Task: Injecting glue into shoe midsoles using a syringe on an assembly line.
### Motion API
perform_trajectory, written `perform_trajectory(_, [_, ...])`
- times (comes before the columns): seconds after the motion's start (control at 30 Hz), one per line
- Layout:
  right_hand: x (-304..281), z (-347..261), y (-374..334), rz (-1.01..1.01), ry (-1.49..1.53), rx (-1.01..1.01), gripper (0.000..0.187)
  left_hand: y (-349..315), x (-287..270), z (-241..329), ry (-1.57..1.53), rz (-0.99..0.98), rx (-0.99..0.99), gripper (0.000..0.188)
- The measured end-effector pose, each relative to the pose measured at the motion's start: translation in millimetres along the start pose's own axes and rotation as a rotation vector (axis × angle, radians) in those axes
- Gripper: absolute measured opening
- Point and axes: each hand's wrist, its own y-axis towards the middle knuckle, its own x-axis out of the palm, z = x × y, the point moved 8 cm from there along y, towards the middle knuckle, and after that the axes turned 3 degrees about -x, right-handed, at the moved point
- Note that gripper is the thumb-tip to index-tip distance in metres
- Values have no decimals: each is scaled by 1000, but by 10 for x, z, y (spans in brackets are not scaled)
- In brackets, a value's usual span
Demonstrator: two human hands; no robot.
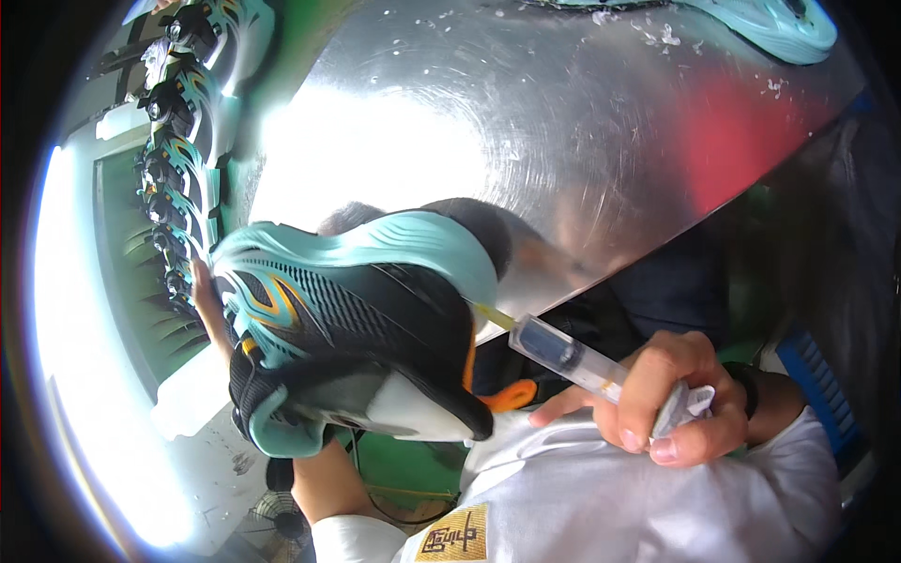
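A black sports shoe with a turquoise sole and orange trim is held up on its side at the middle. My left hand grips it from behind; only some fingers show past its left edge, the rest being hidden by the shoe. In my right hand is a clear plastic syringe with dark liquid near its front. Its yellowish needle tip points at the shoe where sole and upper meet. Whether the tip touches, I cannot tell. An orange pull tab sticks out near the syringe.
Beyond the shoe lies a shiny metal tabletop with small white scraps and a red reflection. Another turquoise shoe sole rests at its far right. Several similar shoes stand in a row at the left. A blue slatted crate is at the right.
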Motion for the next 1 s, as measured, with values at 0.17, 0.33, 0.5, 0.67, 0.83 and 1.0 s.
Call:
perform_trajectory(0.17, [-90, 107, 109, 18, 72, -28, 22, -92, -245, -242, -23, 56, -106, 38])
perform_trajectory(0.33, [-76, 85, 134, -72, -72, -122, 21, -254, -538, -478, -305, 5, -248, 33])
perform_trajectory(0.5, [-78, 19, 139, -124, -114, -80, 11, -619, -455, -550, -390, 31, -448, 47])
perform_trajectory(0.67, [-70, 8, 98, -143, -176, -52, 11, -913, -457, -587, -304, -26, -500, 48])
perform_trajectory(0.83, [-93, 19, 40, -120, -164, -32, 11, -1177, -527, -709, -221, -117, -555, 49])
perform_trajectory(1.0, [-67, 16, -5, -115, -114, -10, 14, -1451, -771, -832, -76, -312, -525, 59])
